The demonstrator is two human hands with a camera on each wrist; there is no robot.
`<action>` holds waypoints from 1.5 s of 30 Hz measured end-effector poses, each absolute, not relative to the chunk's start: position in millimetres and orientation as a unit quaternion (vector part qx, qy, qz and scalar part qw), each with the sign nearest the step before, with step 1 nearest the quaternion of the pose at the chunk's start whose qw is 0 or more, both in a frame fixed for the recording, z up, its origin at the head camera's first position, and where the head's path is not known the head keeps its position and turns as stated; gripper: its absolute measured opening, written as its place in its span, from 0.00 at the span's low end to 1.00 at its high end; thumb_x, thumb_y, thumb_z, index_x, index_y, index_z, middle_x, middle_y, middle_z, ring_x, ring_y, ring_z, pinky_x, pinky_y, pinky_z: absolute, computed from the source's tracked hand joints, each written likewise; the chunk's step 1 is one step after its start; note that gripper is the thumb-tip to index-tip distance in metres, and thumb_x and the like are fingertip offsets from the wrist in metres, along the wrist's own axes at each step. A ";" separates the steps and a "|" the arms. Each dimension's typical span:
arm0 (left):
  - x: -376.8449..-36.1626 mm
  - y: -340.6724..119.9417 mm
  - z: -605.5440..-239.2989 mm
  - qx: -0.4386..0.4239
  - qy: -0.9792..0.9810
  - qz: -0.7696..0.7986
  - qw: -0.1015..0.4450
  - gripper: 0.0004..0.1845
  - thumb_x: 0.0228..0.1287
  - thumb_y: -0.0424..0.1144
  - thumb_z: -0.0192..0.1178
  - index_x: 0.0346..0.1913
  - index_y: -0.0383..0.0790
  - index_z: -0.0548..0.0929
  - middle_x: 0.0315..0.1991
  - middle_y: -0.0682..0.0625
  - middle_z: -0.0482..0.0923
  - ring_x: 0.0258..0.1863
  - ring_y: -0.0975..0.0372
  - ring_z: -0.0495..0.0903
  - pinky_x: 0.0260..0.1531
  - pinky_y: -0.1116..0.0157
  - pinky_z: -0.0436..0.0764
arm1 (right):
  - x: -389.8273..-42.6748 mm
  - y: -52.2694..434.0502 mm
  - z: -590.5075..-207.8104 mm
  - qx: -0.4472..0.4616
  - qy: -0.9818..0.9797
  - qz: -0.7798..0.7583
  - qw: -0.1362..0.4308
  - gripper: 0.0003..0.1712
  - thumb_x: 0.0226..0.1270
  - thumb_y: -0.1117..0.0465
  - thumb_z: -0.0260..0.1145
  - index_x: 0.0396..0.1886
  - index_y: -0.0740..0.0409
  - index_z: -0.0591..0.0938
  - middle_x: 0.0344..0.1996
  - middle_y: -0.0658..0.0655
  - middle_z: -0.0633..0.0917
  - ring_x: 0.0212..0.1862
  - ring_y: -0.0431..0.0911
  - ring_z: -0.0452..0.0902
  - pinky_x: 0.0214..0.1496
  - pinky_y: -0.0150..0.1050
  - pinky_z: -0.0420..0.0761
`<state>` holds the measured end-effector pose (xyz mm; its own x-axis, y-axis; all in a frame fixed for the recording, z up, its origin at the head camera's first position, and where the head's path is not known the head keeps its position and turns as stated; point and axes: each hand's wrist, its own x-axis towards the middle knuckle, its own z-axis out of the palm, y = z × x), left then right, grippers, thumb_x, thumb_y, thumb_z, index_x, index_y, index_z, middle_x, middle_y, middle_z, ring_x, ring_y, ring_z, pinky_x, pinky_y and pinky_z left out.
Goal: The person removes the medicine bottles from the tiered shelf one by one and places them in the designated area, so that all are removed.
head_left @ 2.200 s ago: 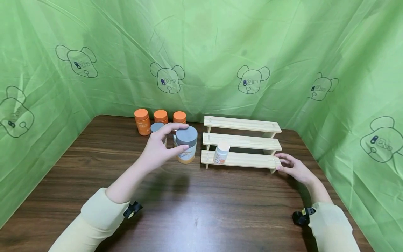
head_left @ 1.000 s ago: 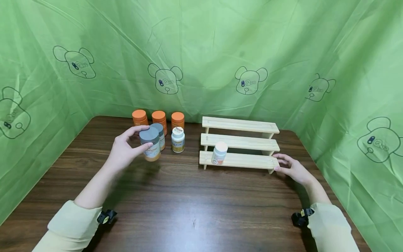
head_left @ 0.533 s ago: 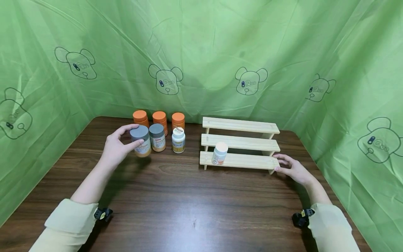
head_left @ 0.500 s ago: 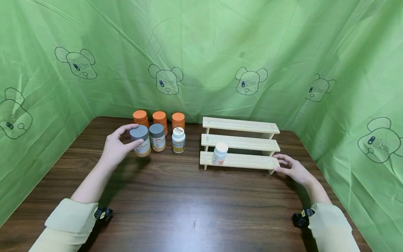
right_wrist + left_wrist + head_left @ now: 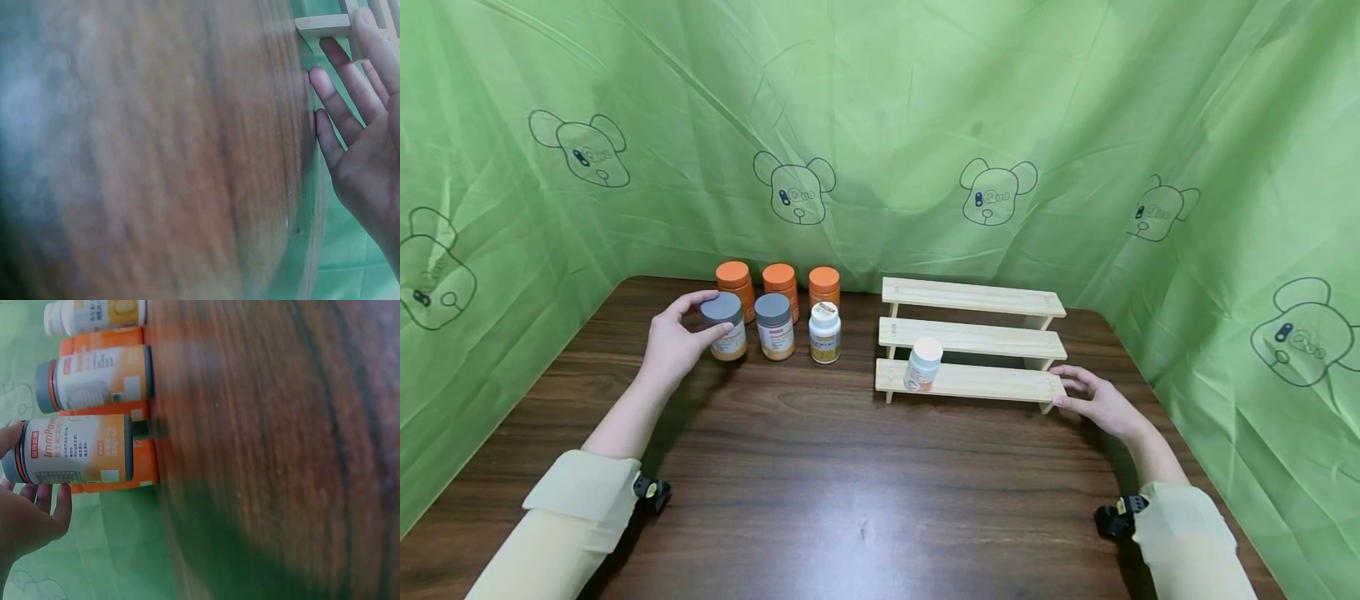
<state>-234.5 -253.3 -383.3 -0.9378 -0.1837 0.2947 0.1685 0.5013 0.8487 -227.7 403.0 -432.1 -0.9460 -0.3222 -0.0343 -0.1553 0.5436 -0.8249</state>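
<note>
Left hand (image 5: pixel 679 340) gripped grey-lidded orange bottle (image 5: pixel 724 326) on dark wooden table (image 5: pixel 850 492); right hand (image 5: pixel 1101 402), fingers straight, touched pale wooden stepped rack (image 5: pixel 973 337)

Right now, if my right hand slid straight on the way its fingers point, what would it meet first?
Your right hand already touches the wooden rack at its lowest step's right end, so the rack comes first; the white-capped bottle stands farther along.

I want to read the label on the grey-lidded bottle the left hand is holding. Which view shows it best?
The left wrist view: the held bottle fills the frame close up, label side facing the camera, left hand gripping its lid end. The head view shows it small and distant. The right wrist view misses it.
</note>
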 end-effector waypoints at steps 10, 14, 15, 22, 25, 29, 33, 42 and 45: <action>-252.0 -258.2 -393.7 0.029 -0.841 -0.518 0.151 0.29 0.55 0.41 0.69 0.61 0.43 0.74 0.54 0.45 0.73 0.51 0.57 0.75 0.39 0.82 0.73 | -228.8 400.2 -429.5 -0.141 0.868 -0.468 0.093 0.31 0.64 0.61 0.65 0.64 0.64 0.66 0.51 0.55 0.82 0.50 0.29 0.75 0.49 0.21 0.70; -254.9 -258.8 -394.8 0.033 -0.839 -0.522 0.151 0.29 0.55 0.39 0.69 0.61 0.41 0.74 0.54 0.44 0.72 0.53 0.57 0.73 0.45 0.76 0.76 | -230.4 400.4 -430.1 -0.138 0.870 -0.464 0.094 0.32 0.64 0.61 0.65 0.65 0.63 0.66 0.52 0.57 0.82 0.50 0.30 0.75 0.50 0.21 0.70; -255.4 -258.7 -394.7 0.033 -0.839 -0.522 0.152 0.29 0.55 0.39 0.69 0.61 0.40 0.74 0.54 0.44 0.72 0.53 0.57 0.72 0.48 0.72 0.77 | -230.7 400.6 -430.2 -0.138 0.870 -0.464 0.094 0.32 0.64 0.61 0.66 0.64 0.63 0.66 0.52 0.57 0.82 0.50 0.30 0.75 0.50 0.22 0.69; -255.9 -258.7 -392.9 0.026 -0.838 -0.525 0.147 0.30 0.56 0.39 0.68 0.63 0.39 0.72 0.56 0.42 0.70 0.56 0.55 0.70 0.55 0.60 0.76 | -230.5 402.2 -430.8 -0.139 0.870 -0.464 0.091 0.32 0.64 0.61 0.65 0.64 0.63 0.66 0.50 0.51 0.83 0.50 0.30 0.75 0.51 0.22 0.69; -258.2 -261.1 -394.2 0.024 -0.841 -0.523 0.139 0.31 0.57 0.40 0.68 0.63 0.40 0.72 0.56 0.42 0.70 0.56 0.55 0.70 0.50 0.71 0.76 | -230.0 402.5 -431.6 -0.139 0.868 -0.467 0.090 0.31 0.64 0.61 0.65 0.64 0.64 0.66 0.50 0.50 0.83 0.50 0.30 0.75 0.50 0.21 0.69; -261.0 -264.0 -395.4 0.023 -0.844 -0.521 0.127 0.31 0.57 0.41 0.68 0.63 0.42 0.72 0.57 0.44 0.70 0.55 0.55 0.71 0.41 0.80 0.73 | -228.8 402.4 -432.5 -0.137 0.870 -0.465 0.088 0.31 0.64 0.61 0.65 0.64 0.64 0.66 0.50 0.53 0.83 0.50 0.30 0.75 0.49 0.21 0.69; -260.0 -264.3 -391.8 0.022 -0.852 -0.511 0.116 0.31 0.57 0.40 0.67 0.64 0.40 0.71 0.58 0.42 0.69 0.56 0.53 0.71 0.45 0.72 0.74 | -228.7 402.6 -433.1 -0.137 0.871 -0.465 0.086 0.31 0.64 0.62 0.65 0.64 0.64 0.66 0.49 0.52 0.83 0.49 0.31 0.76 0.49 0.21 0.69; -254.1 -257.3 -375.0 -0.003 -0.861 -0.491 0.135 0.35 0.56 0.40 0.68 0.66 0.36 0.67 0.63 0.38 0.68 0.64 0.48 0.63 0.64 0.48 0.58 | -228.0 402.9 -433.4 -0.134 0.872 -0.462 0.086 0.31 0.63 0.61 0.66 0.64 0.64 0.66 0.50 0.56 0.83 0.49 0.30 0.76 0.49 0.21 0.70; -248.5 -251.2 -366.9 -0.008 -0.862 -0.488 0.133 0.36 0.57 0.42 0.67 0.66 0.36 0.66 0.64 0.38 0.66 0.64 0.47 0.63 0.63 0.47 0.61 | -228.1 403.0 -432.8 -0.138 0.868 -0.469 0.086 0.31 0.63 0.62 0.66 0.64 0.65 0.66 0.49 0.52 0.83 0.49 0.30 0.76 0.49 0.21 0.70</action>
